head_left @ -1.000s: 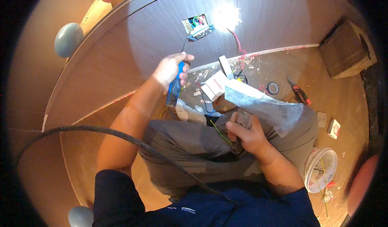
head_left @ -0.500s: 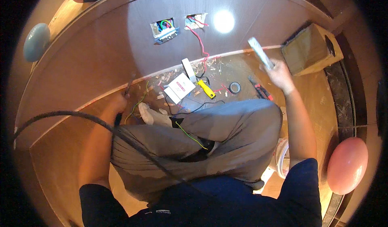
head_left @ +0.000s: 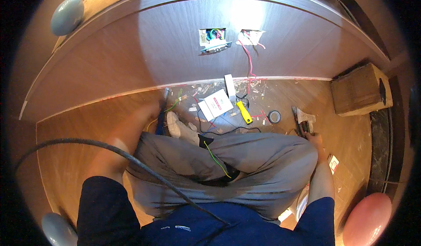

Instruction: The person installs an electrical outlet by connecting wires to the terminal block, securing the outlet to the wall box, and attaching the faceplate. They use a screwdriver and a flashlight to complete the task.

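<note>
My left hand (head_left: pixel 151 111), smeared by motion, is beside a long, narrow dark-blue tool (head_left: pixel 163 110) near my shoe; the blur hides its fingers. My right hand (head_left: pixel 314 140) is closed around the handle end of the pliers (head_left: pixel 298 122), which lie on the floor to the right of my knee. A crumpled whitish piece (head_left: pixel 308 118) lies against the pliers. Left of them are a roll of black tape (head_left: pixel 274 116) and a yellow-handled tool (head_left: pixel 244 112). Beside these sit a white box (head_left: pixel 215 105) and a narrower white box (head_left: pixel 229 86).
The wall panel ahead has two cut-outs: one with a tilted socket plate (head_left: pixel 216 48), one with a red wire (head_left: pixel 251 64) hanging out. A cardboard box (head_left: pixel 357 92) stands right. A black cable (head_left: pixel 87 141) arcs across my left arm. Balloons, including a pink one (head_left: pixel 368 222), lie around.
My right hand has come down from beside the wall to the pliers. The whitish piece it held up now lies by them. My left hand has shifted closer to my shoe. The view has tilted.
</note>
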`<control>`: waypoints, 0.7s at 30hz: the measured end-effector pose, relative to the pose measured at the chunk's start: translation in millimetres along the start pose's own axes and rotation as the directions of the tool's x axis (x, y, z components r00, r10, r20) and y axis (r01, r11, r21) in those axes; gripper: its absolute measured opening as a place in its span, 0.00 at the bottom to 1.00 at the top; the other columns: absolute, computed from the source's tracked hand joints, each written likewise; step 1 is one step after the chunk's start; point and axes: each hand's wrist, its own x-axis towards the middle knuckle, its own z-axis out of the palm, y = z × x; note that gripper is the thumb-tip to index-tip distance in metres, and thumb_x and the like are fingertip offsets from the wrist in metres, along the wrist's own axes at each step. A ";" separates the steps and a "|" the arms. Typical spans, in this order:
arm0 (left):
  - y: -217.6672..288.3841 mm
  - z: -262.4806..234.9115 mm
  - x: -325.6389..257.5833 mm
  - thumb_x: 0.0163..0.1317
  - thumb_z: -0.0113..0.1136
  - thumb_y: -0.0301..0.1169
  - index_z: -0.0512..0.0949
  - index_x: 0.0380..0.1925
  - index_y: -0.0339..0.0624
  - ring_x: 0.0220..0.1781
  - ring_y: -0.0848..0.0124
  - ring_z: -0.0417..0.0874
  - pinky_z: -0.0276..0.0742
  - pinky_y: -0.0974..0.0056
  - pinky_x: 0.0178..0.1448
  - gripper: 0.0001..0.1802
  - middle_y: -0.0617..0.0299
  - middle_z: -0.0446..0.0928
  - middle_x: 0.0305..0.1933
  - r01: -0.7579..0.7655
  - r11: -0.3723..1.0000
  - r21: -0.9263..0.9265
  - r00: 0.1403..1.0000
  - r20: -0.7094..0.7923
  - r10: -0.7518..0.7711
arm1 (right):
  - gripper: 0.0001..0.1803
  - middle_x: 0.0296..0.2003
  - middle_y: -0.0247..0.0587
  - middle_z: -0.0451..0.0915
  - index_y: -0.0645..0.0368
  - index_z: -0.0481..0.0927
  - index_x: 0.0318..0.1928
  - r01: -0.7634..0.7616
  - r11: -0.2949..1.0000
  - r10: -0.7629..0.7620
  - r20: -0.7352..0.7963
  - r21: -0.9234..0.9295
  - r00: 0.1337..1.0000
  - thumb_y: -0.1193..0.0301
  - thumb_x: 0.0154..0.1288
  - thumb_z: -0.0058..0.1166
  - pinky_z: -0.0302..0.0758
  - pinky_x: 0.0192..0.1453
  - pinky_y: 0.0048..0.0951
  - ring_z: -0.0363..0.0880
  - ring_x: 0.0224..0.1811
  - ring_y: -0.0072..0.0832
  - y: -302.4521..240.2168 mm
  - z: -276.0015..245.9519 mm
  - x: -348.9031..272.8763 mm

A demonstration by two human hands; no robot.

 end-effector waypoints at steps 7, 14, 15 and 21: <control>132.7 -92.5 -35.4 0.70 0.56 0.33 0.79 0.51 0.43 0.45 0.46 0.84 0.79 0.52 0.49 0.13 0.43 0.82 0.42 -0.581 0.776 -0.245 0.613 -0.759 0.219 | 0.19 0.36 0.52 0.86 0.60 0.85 0.44 0.298 0.911 -0.362 -0.202 -0.286 0.910 0.57 0.62 0.62 0.80 0.46 0.44 0.86 0.41 0.46 -114.0 -64.7 -39.7; 201.2 -136.2 -46.6 0.69 0.51 0.31 0.65 0.67 0.55 0.39 0.39 0.84 0.79 0.41 0.46 0.26 0.38 0.82 0.36 -0.362 0.931 -0.045 0.753 -0.603 0.263 | 0.07 0.30 0.46 0.80 0.60 0.82 0.38 0.958 0.272 -0.959 -0.053 0.091 0.277 0.70 0.65 0.60 0.76 0.39 0.33 0.79 0.30 0.37 -291.3 -69.0 -140.2; 197.7 -131.5 -49.7 0.68 0.51 0.32 0.68 0.64 0.53 0.41 0.40 0.84 0.79 0.41 0.47 0.23 0.39 0.82 0.37 -0.380 0.923 -0.063 0.745 -0.612 0.265 | 0.06 0.29 0.46 0.80 0.61 0.82 0.38 0.952 0.279 -0.959 -0.017 0.122 0.283 0.70 0.65 0.60 0.76 0.39 0.32 0.78 0.29 0.35 -305.1 -63.4 -158.4; 186.7 -107.8 -43.1 0.67 0.59 0.35 0.78 0.52 0.45 0.28 0.67 0.80 0.77 0.61 0.36 0.15 0.57 0.78 0.27 -0.539 0.652 -0.534 0.739 -0.672 0.060 | 0.08 0.28 0.34 0.79 0.61 0.81 0.38 0.821 0.420 -0.877 -0.060 0.386 0.477 0.68 0.68 0.59 0.75 0.35 0.29 0.76 0.28 0.23 -385.3 -39.6 -185.2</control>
